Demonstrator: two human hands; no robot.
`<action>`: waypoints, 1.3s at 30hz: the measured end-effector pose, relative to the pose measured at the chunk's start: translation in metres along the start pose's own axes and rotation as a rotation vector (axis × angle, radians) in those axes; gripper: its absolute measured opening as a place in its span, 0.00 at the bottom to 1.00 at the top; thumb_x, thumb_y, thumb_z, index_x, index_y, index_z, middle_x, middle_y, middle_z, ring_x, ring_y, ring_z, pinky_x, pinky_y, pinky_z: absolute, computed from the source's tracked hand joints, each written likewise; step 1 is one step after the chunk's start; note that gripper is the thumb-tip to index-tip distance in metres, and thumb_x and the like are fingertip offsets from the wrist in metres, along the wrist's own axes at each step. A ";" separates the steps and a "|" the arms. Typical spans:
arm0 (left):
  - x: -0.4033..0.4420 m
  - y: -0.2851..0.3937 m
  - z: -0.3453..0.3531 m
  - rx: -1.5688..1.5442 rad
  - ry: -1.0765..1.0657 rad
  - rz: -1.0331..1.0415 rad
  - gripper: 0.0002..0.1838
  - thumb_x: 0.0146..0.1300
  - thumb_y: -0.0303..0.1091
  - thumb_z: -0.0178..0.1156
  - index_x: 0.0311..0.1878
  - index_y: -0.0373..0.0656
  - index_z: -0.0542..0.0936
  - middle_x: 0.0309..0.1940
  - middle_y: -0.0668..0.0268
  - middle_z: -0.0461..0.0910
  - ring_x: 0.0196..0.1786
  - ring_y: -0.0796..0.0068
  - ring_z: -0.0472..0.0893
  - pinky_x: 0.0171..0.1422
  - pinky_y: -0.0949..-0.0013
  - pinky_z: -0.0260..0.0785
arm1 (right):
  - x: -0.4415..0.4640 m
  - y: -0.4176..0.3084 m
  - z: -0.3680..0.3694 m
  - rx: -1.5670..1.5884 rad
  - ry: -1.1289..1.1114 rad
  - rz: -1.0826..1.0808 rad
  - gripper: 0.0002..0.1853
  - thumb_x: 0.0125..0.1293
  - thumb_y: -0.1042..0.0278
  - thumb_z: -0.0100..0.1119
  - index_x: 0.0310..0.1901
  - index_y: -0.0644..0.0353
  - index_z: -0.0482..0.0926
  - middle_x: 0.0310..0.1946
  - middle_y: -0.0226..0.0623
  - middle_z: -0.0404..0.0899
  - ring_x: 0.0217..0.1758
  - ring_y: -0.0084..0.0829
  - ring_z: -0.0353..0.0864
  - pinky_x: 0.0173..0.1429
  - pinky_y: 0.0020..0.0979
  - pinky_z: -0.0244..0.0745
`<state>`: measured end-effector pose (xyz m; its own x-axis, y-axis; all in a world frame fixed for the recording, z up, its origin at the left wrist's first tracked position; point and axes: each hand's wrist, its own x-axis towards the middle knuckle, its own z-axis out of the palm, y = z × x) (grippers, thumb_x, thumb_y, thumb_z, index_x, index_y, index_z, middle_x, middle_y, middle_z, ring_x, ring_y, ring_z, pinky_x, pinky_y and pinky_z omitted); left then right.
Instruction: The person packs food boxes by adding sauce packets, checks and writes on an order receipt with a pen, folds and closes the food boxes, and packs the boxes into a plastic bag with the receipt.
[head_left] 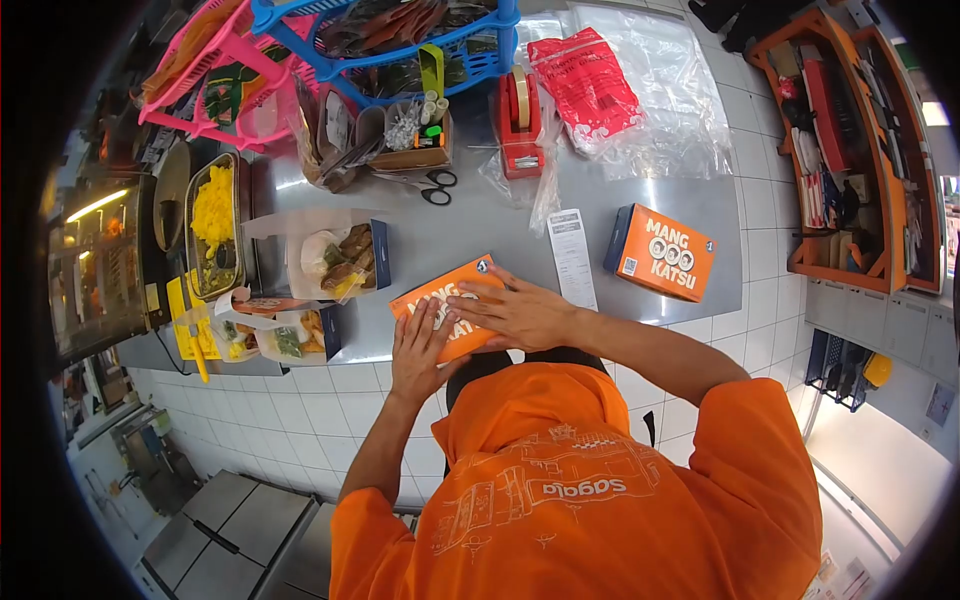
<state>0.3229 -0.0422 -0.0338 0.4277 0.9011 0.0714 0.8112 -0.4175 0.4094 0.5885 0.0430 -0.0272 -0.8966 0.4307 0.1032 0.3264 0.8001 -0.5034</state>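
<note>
A closed orange takeaway box [462,280] printed "MANG KATSU" lies at the front edge of the steel table, directly before me. My left hand [420,345] rests with outstretched fingers on its lid at the left side. From the right, my right hand [525,312] lies flat across the top, fingers extended and close to those of the left. Both hands touch the box without gripping it. A long printed receipt [572,258] lies just right of the box. Farther right sits a second closed orange box [664,252].
Left are an open food box [382,255], another filled open box [333,333], and a metal tray [240,225] of yellow food. Scissors [438,187], a red tape dispenser [521,130], a red plastic pack [585,85] and blue baskets [500,62] stand behind.
</note>
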 end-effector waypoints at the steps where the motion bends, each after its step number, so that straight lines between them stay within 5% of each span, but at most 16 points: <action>1: 0.001 -0.002 -0.004 0.005 -0.043 0.016 0.36 0.66 0.34 0.65 0.79 0.54 0.70 0.82 0.59 0.62 0.85 0.57 0.60 0.86 0.46 0.49 | -0.001 0.004 0.004 -0.134 -0.017 -0.047 0.37 0.76 0.43 0.52 0.81 0.53 0.62 0.85 0.30 0.55 0.89 0.38 0.45 0.90 0.57 0.34; 3: -0.002 -0.010 -0.010 0.012 -0.129 0.049 0.36 0.67 0.33 0.63 0.80 0.54 0.69 0.82 0.58 0.62 0.85 0.57 0.59 0.86 0.46 0.49 | -0.003 0.008 0.008 -0.403 -0.054 -0.139 0.35 0.78 0.44 0.52 0.80 0.53 0.63 0.84 0.31 0.56 0.89 0.37 0.46 0.89 0.59 0.35; 6: 0.002 -0.025 -0.014 0.079 -0.135 0.163 0.34 0.71 0.36 0.62 0.80 0.52 0.68 0.83 0.59 0.61 0.85 0.57 0.58 0.87 0.45 0.47 | 0.000 0.004 0.011 -0.411 -0.037 -0.066 0.33 0.79 0.48 0.52 0.80 0.51 0.63 0.83 0.32 0.58 0.89 0.36 0.47 0.88 0.63 0.35; 9: 0.000 -0.025 -0.021 0.390 -0.240 0.251 0.40 0.67 0.41 0.65 0.81 0.48 0.65 0.83 0.53 0.58 0.86 0.50 0.54 0.87 0.43 0.45 | -0.004 0.001 0.019 0.043 0.089 -0.013 0.32 0.79 0.51 0.53 0.80 0.50 0.64 0.85 0.37 0.54 0.89 0.43 0.45 0.88 0.64 0.36; 12: 0.019 0.015 -0.047 -0.060 -0.208 -0.044 0.50 0.59 0.43 0.70 0.83 0.43 0.59 0.84 0.44 0.52 0.86 0.40 0.48 0.87 0.38 0.42 | -0.010 -0.017 0.008 0.141 0.153 0.167 0.32 0.79 0.52 0.53 0.80 0.49 0.64 0.86 0.42 0.48 0.89 0.52 0.43 0.88 0.62 0.37; 13: 0.034 0.019 -0.044 0.027 -0.146 -0.051 0.59 0.51 0.44 0.76 0.83 0.38 0.53 0.79 0.38 0.55 0.82 0.35 0.52 0.84 0.35 0.44 | -0.010 -0.018 0.017 0.079 0.136 0.158 0.32 0.80 0.57 0.53 0.81 0.54 0.62 0.86 0.49 0.43 0.88 0.61 0.42 0.87 0.58 0.42; 16: 0.067 0.005 -0.036 0.115 -0.197 -0.070 0.63 0.48 0.44 0.80 0.82 0.36 0.52 0.71 0.42 0.63 0.75 0.39 0.62 0.80 0.38 0.49 | 0.001 -0.037 0.035 0.393 0.609 0.456 0.33 0.78 0.65 0.55 0.81 0.59 0.60 0.84 0.55 0.47 0.86 0.61 0.48 0.87 0.54 0.47; 17: 0.071 0.011 -0.042 0.075 -0.119 -0.050 0.61 0.46 0.42 0.81 0.80 0.36 0.54 0.64 0.44 0.66 0.68 0.43 0.66 0.75 0.41 0.52 | 0.002 -0.040 0.031 0.501 0.651 0.580 0.33 0.78 0.67 0.55 0.81 0.60 0.59 0.84 0.57 0.49 0.86 0.61 0.50 0.86 0.52 0.49; 21: 0.108 0.060 -0.068 -0.082 -0.102 0.049 0.57 0.46 0.46 0.81 0.76 0.37 0.60 0.67 0.45 0.67 0.68 0.43 0.68 0.73 0.42 0.55 | -0.025 -0.049 -0.029 0.776 0.812 0.892 0.37 0.77 0.67 0.58 0.82 0.63 0.55 0.81 0.59 0.56 0.83 0.53 0.59 0.84 0.46 0.55; 27: 0.198 0.180 -0.085 -0.180 -0.041 0.418 0.50 0.57 0.46 0.76 0.79 0.43 0.62 0.73 0.47 0.64 0.75 0.43 0.64 0.78 0.39 0.53 | -0.148 -0.053 -0.129 0.846 1.110 1.154 0.35 0.80 0.59 0.57 0.81 0.63 0.58 0.78 0.44 0.65 0.77 0.35 0.68 0.78 0.36 0.65; 30: 0.186 0.168 -0.078 -0.463 0.093 0.500 0.48 0.58 0.46 0.75 0.79 0.44 0.62 0.76 0.48 0.62 0.76 0.44 0.64 0.77 0.39 0.55 | -0.179 -0.036 -0.130 0.776 1.293 1.132 0.34 0.80 0.62 0.57 0.80 0.65 0.61 0.74 0.44 0.70 0.69 0.31 0.76 0.76 0.31 0.67; 33: 0.152 0.128 -0.078 -0.541 0.057 0.243 0.43 0.61 0.43 0.73 0.77 0.44 0.65 0.74 0.48 0.64 0.74 0.43 0.65 0.76 0.43 0.58 | -0.206 -0.012 -0.091 0.587 1.141 1.353 0.33 0.80 0.61 0.57 0.80 0.66 0.61 0.75 0.49 0.67 0.74 0.38 0.71 0.78 0.37 0.64; 36: 0.101 0.090 -0.075 -0.499 0.036 0.018 0.38 0.62 0.41 0.72 0.73 0.42 0.69 0.71 0.49 0.69 0.72 0.45 0.69 0.76 0.47 0.60 | -0.206 -0.005 -0.073 -0.433 0.898 1.429 0.32 0.78 0.62 0.60 0.77 0.65 0.65 0.74 0.48 0.68 0.75 0.37 0.70 0.76 0.40 0.68; 37: 0.080 0.079 -0.073 -0.476 0.023 -0.064 0.36 0.62 0.40 0.72 0.72 0.42 0.70 0.69 0.50 0.71 0.71 0.47 0.70 0.76 0.49 0.61 | -0.171 -0.016 -0.093 -0.687 0.995 1.262 0.26 0.79 0.62 0.59 0.70 0.70 0.71 0.66 0.50 0.72 0.67 0.44 0.74 0.72 0.43 0.68; 39: 0.040 0.057 -0.062 -0.493 0.063 -0.205 0.31 0.63 0.37 0.71 0.68 0.41 0.74 0.65 0.51 0.75 0.66 0.49 0.74 0.73 0.51 0.65 | -0.102 -0.031 -0.100 -0.260 1.238 1.079 0.22 0.76 0.66 0.60 0.64 0.71 0.73 0.59 0.47 0.75 0.63 0.41 0.75 0.70 0.42 0.69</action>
<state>0.3610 -0.0229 0.0489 0.2431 0.9700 -0.0063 0.5858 -0.1416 0.7980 0.6992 0.0156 0.0637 0.4830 0.7431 0.4632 0.7498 -0.0777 -0.6571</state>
